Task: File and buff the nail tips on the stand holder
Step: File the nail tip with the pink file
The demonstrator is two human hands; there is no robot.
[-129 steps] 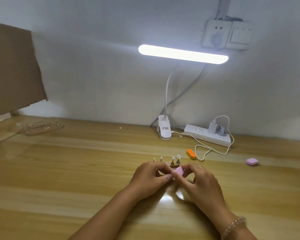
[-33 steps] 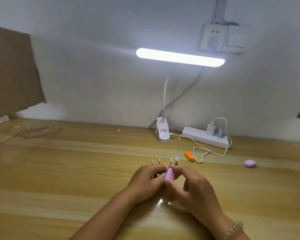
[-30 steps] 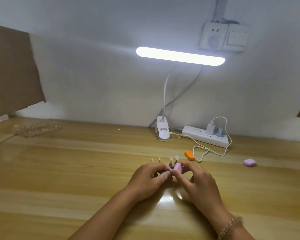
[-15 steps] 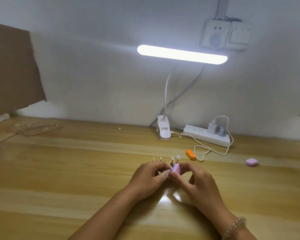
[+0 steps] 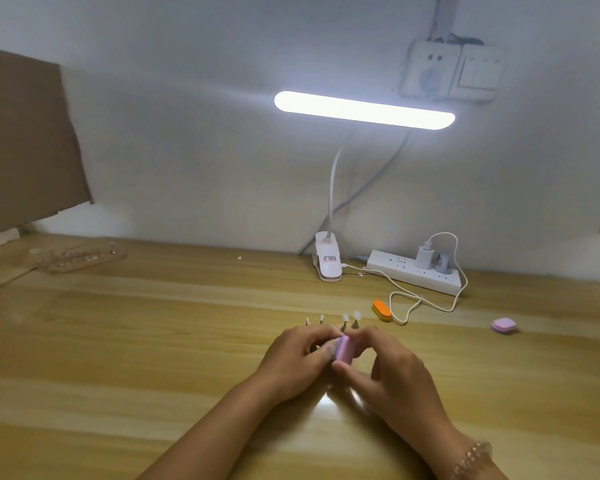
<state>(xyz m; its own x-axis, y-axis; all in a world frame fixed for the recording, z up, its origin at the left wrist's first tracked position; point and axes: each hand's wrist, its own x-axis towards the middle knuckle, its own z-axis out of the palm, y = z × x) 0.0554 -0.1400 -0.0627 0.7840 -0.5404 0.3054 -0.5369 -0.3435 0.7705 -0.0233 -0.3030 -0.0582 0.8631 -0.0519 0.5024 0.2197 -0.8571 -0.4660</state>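
**Step in hand: buffing a tip on the holder**

Position. The stand holder (image 5: 354, 324) stands on the worktop (image 5: 153, 341) in front of the person, mostly hidden behind both hands. Only its posts and four nail tips (image 5: 344, 318) show above the knuckles. Two tips stand to the left and two to the right, the right pair just behind the block.

Hands. The right hand (image 5: 392, 379) pinches a pink buffer block (image 5: 343, 348) between thumb and fingers, standing on edge. The left hand (image 5: 298, 358) curls in at the holder, its thumb tip just beside the block. Its hold is hidden, so we cannot tell whether it grips a post, the base, or nothing.

Procedure, as we judge it:
1. We brace the holder with the left hand before each stroke, because the posts look thin and likely to flex.
2. We lay the flat face of the block against the tip, not its corner.
3. We use short, light strokes in one direction along the free edge.
4. We rest both wrists on the worktop for control.
5. We turn the holder, not the wrist, to reach the next tip.

Caution. Heavy pressure may knock a tip off its post. The tip being worked is hidden, so we should lift the block often to check it.

An orange block (image 5: 381, 310) and a second pink block (image 5: 503, 325) lie to the right, well apart from the hands.
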